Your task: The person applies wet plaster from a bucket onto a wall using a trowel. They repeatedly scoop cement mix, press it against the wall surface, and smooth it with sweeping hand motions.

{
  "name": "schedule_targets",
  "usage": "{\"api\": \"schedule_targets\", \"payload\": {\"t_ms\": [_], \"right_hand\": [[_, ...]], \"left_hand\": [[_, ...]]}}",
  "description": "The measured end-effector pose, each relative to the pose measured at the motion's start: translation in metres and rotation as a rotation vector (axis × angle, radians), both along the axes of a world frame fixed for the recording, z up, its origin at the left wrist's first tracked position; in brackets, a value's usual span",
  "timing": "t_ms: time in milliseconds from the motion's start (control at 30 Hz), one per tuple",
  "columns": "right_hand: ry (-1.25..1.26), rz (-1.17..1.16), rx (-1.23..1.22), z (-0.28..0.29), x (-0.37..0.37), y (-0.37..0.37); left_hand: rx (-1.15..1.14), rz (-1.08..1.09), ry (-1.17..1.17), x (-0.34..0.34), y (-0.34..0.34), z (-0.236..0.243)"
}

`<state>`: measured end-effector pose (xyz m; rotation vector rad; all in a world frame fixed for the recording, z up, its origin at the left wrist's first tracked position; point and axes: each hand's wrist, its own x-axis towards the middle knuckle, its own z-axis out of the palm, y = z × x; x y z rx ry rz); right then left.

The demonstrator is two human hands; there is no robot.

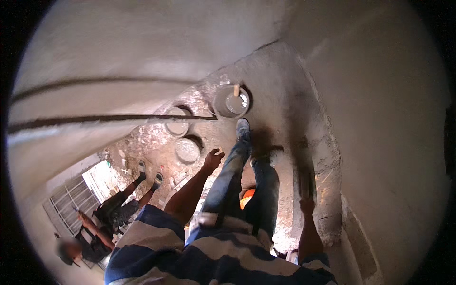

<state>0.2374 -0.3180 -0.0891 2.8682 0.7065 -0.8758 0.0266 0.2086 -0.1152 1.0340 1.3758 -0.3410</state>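
Observation:
My left hand [213, 160] hangs in front of me to the left of my legs, holding nothing, its fingers apart. On the right, my right hand [308, 205] is closed round the near end of a long, narrow grey board [304, 178], which points away from me; its far part is blurred and dark. Ahead of my forward shoe stands a round bucket [221, 105] with wet grey mix inside. A tool with a light wooden handle [236, 90] rests at its rim. Neither hand touches the bucket.
Two more round containers of grey mix [176, 124] [187, 150] stand left of my feet. A long bar [114, 121] crosses from the left. Another person [116, 209] is at the lower left near a barred window [71, 202]. Plastered walls [389, 118] enclose the rough floor. Something orange [247, 197] shows between my legs.

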Motion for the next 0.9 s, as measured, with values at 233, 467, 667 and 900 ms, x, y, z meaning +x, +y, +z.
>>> {"api": "schedule_targets", "payload": {"t_ms": [233, 467, 667, 900], "right_hand": [[0.075, 0.08, 0.159, -0.183, 0.119, 0.192], [0.224, -0.101, 0.065, -0.325, 0.202, 0.267], [0.064, 0.324, -0.019, -0.407, 0.236, 0.288], [-0.133, 0.605, 0.676, -0.33, 0.176, 0.578]], "left_hand": [[-0.392, 0.614, 0.077, 0.031, 0.034, -0.174], [-0.287, 1.17, -0.372, 0.044, 0.067, -0.346], [-0.236, 1.196, -0.554, 0.049, 0.075, -0.396], [0.357, 0.958, -0.337, 0.093, 0.07, -0.307]]}}
